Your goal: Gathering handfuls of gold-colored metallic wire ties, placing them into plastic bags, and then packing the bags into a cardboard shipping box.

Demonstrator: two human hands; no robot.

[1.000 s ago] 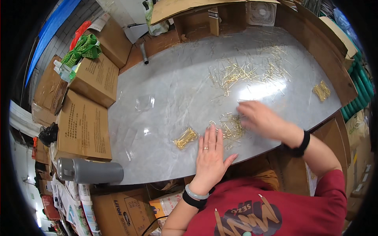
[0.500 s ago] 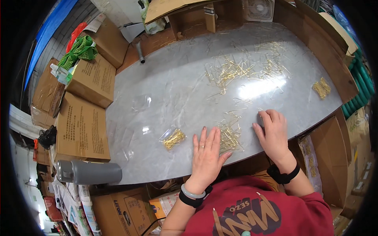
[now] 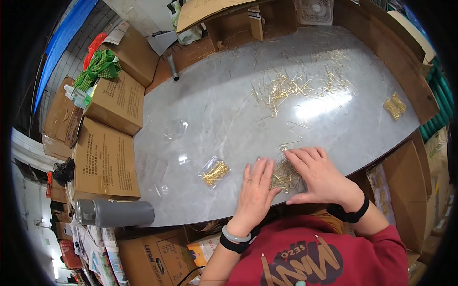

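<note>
A small pile of gold wire hooks (image 3: 283,176) lies between my two hands near the table's front edge. My left hand (image 3: 256,189) rests flat along the pile's left side, fingers stretched out. On the other side, my right hand (image 3: 320,177) has its fingers extended over the pile's right edge, partly covering it, with the thumb spread apart. Left of my left hand lies a clear plastic bag (image 3: 214,171) with gold hooks bundled in it. Farther back, a larger loose heap of gold hooks (image 3: 286,88) is scattered over the grey table (image 3: 205,109).
Another bundle of gold hooks (image 3: 395,106) lies near the right edge. Clear bags (image 3: 176,128) lie on the left. A grey bottle (image 3: 117,212) lies at the front left corner beside stacked cardboard boxes (image 3: 105,159). Cardboard walls (image 3: 381,57) border the far right; a white fan (image 3: 315,11) stands behind.
My right hand has moved left and down onto the small pile, its fingers now extended beside it. My left hand stays along the pile's left side. The whole view has shifted slightly.
</note>
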